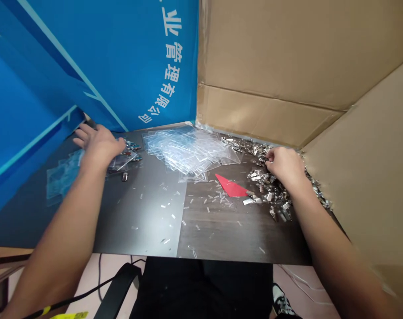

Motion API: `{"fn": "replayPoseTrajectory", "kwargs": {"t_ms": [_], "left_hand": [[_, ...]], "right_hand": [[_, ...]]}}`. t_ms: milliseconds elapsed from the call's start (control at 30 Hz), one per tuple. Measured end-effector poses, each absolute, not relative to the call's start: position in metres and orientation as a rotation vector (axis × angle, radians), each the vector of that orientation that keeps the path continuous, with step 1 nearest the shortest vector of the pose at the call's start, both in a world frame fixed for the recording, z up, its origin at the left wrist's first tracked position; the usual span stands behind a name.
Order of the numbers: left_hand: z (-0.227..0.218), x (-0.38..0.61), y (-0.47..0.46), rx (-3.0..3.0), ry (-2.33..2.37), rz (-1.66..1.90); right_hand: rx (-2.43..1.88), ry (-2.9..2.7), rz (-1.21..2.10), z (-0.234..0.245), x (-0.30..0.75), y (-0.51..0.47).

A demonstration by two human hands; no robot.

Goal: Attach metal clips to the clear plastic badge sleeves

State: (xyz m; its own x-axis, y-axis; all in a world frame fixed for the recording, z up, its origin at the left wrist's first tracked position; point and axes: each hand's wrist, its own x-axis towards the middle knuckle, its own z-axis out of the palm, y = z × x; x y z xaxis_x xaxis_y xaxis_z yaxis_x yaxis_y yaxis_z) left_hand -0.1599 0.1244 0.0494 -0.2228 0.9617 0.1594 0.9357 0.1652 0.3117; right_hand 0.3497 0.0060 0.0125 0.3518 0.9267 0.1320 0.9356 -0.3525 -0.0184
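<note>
My left hand lies spread at the back left of the dark table, its thumb side against a small stack of clear plastic sleeves with coloured printed cards. A lone metal clip sits just below that stack. A wide fan of empty clear plastic sleeves spreads across the back middle. My right hand is curled over a heap of shiny metal badge clips, fingertips down among them. Whether those fingers hold a clip is hidden.
A blue printed board with white characters rises at the back left, and cardboard walls close the back and right. A red triangular piece and small clear plastic strips lie on the dark table. A black chair strap is below its front edge.
</note>
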Motion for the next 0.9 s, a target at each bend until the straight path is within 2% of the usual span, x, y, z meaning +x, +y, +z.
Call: {"fn": "replayPoseTrajectory", "kwargs": {"t_ms": [100, 167, 333, 433, 600, 900], "left_hand": [[0.054, -0.144, 0.113, 1.895, 2.535, 0.597], [0.056, -0.132, 0.111, 2.137, 2.391, 0.649], [0.041, -0.101, 0.116, 2.74, 1.318, 0.551], [0.023, -0.082, 0.111, 2.822, 0.996, 0.413], [0.011, -0.068, 0.102, 2.851, 1.005, 0.254], [0.018, -0.061, 0.095, 2.856, 1.092, 0.235]], "right_hand": [[-2.512, -1.712, -0.156, 0.014, 0.346, 0.005], [-2.5, -1.715, -0.16, 0.016, 0.343, 0.004], [-2.468, -1.717, -0.195, 0.02, 0.337, 0.002], [-2.487, -1.716, -0.186, 0.022, 0.336, 0.001], [-2.529, -1.742, -0.124, 0.023, 0.335, 0.0], [-2.56, -1.735, -0.135, 0.024, 0.333, -0.001]]}}
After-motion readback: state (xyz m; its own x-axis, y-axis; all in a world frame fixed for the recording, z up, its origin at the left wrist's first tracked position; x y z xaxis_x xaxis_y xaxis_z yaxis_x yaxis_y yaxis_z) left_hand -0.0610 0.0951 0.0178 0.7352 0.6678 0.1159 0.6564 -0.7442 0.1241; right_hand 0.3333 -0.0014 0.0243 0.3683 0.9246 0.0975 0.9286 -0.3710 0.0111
